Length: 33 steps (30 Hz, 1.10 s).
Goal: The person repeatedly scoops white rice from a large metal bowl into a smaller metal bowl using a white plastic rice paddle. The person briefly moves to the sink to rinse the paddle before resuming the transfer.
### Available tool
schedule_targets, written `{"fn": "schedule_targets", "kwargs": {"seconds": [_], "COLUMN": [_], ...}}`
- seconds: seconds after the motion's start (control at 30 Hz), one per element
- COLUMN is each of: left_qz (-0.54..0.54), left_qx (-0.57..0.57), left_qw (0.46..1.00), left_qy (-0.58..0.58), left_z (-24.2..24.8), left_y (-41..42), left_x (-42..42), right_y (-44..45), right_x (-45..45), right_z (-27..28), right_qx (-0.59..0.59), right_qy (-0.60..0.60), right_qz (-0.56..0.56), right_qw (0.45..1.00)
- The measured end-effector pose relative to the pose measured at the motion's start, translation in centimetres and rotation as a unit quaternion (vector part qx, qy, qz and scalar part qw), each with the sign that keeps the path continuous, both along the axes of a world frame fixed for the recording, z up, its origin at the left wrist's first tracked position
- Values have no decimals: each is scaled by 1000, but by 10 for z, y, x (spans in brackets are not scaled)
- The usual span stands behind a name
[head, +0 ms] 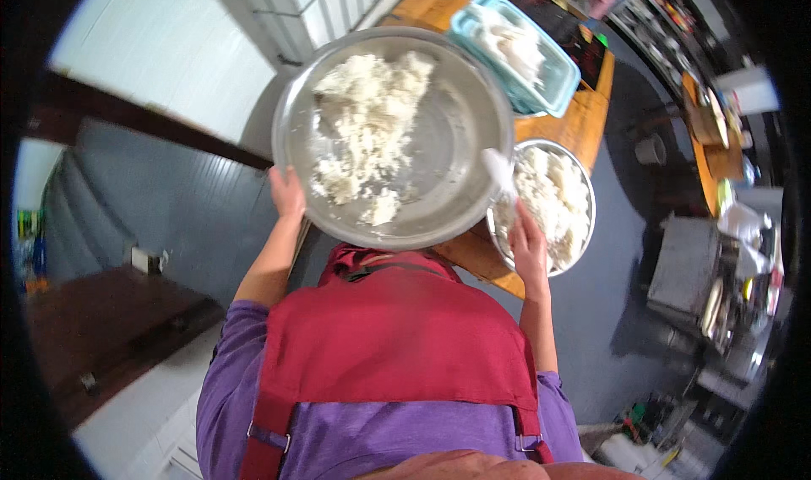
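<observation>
My left hand grips the near left rim of a large, wide metal basin. White cooked rice lies in clumps over the basin's left half, and bare metal shows on its right. In my right hand is a white rice paddle, its blade at the basin's right rim. Just beneath that hand stands a smaller metal bowl heaped with rice. Whether the paddle touches the basin's rim, I cannot tell.
A light blue plastic basket holding white material stands on the wooden table, beyond the smaller bowl. At left is a white wall beside a dark wooden surface. A cluttered counter runs along the right.
</observation>
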<state>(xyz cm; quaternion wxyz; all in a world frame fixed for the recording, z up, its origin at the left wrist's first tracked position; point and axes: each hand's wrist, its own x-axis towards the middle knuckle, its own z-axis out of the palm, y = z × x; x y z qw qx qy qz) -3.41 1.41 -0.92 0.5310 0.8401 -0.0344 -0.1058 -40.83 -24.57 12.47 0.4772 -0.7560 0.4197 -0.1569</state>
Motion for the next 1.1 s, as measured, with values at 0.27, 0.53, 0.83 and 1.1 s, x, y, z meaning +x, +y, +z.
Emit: {"fn": "schedule_targets", "kwargs": {"seconds": [0.27,0.53,0.83,1.1], "left_qz": [30,24,26,28], "left_qx": [30,61,27,37], "left_qw": [998,995,997,997], "left_qy": [-55,-75,-70,-68], "left_z": [6,11,5,10], "left_y": [1,1,1,1], "left_x": [-6,-6,-6,-9], "right_y": [19,51,46,54], "right_x": [178,230,246,227], "right_z": [-68,-115,-105,-124], "right_qx": [-159,-220,-138,-128], "right_qy": [134,240,139,224], "right_qz": [333,387,387,482], "right_qw": [920,862,901,837]}}
